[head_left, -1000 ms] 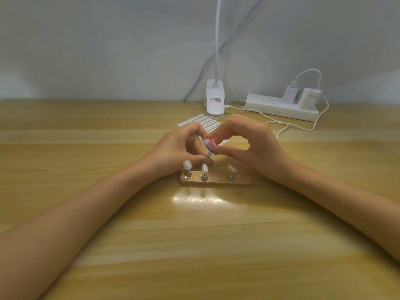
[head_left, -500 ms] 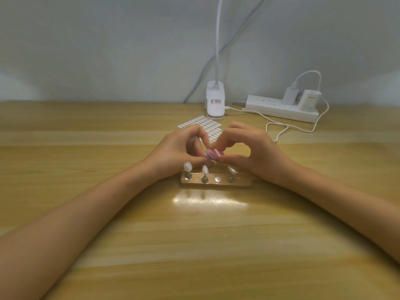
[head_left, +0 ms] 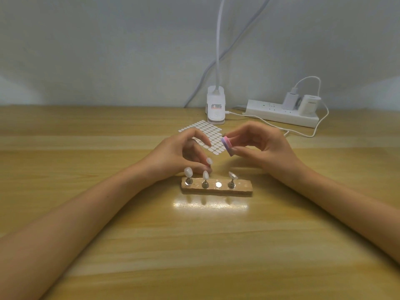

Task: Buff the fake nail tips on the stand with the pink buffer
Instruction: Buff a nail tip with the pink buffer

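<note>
**Buffer and tip were apart, between strokes by the look of it.**

The left hand (head_left: 179, 156) rested low on the bench (head_left: 108, 224) just behind the stand (head_left: 244, 189), wrist down and index finger arched high. Its thumb and lower fingers pinched a loose nail tip (head_left: 209, 161), probably held off the stand so it could be turned to meet the buffer. On the stand three nail tips (head_left: 188, 171) stood upright on pegs, and a bare metal disc (head_left: 218, 184) marked an empty place among them. To the right, the right hand (head_left: 262, 146) hovered above the bench, palm turned inward. Its thumb and fingers clamped the pink buffer (head_left: 227, 146) edge-on, near the loose tip but not touching it. A sticker sheet (head_left: 207, 132) lay behind both hands.
</note>
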